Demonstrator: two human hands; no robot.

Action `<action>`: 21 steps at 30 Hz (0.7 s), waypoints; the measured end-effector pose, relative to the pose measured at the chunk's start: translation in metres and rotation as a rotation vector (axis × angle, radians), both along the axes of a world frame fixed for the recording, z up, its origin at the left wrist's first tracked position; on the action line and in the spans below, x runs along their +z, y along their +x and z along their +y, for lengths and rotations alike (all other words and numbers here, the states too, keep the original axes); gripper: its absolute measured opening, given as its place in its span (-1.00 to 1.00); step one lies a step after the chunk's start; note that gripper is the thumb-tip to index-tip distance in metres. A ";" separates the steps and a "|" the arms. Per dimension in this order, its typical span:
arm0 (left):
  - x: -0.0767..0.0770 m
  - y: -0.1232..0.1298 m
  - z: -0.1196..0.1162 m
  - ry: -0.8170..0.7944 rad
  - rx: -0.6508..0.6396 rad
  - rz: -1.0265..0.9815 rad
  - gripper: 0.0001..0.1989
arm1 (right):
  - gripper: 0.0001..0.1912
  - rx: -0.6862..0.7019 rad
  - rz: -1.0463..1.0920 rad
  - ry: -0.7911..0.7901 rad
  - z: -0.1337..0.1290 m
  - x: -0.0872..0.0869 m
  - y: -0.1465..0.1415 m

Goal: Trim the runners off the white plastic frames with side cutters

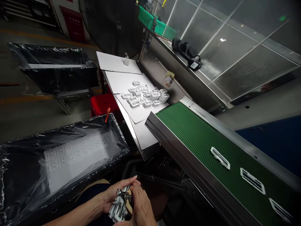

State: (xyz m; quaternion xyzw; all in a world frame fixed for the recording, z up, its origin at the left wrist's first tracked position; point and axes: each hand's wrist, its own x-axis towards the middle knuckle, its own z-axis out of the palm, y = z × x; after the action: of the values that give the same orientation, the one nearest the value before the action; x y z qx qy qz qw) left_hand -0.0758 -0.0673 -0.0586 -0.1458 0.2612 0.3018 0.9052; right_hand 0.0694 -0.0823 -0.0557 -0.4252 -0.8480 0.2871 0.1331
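Note:
At the bottom middle, my left hand is closed round a bundle of white slotted plastic frames. My right hand is curled close against it, gripping pliers with a tan handle. Their metal head lies over the top of the bundle, between the two hands. The fingertips of both hands meet above the bundle. Exactly where the jaws sit on the plastic is hidden.
To the right runs a green conveyor belt carrying loose white frames. Stacked frames stand on the white-covered table ahead. On the left, a black-lined bin holds rows of frames. Behind it are a red stool and another lined bin.

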 end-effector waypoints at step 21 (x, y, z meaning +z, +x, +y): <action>0.015 -0.017 -0.003 0.589 -0.158 0.258 -0.73 | -0.72 -0.830 -0.597 0.002 0.216 0.202 0.226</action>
State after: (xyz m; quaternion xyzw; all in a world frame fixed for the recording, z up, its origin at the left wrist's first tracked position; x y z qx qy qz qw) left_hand -0.0926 -0.0705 -0.0435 0.1824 0.2856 0.3091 0.8886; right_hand 0.2953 0.1334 0.1463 -0.7896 -0.6089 0.0753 -0.0115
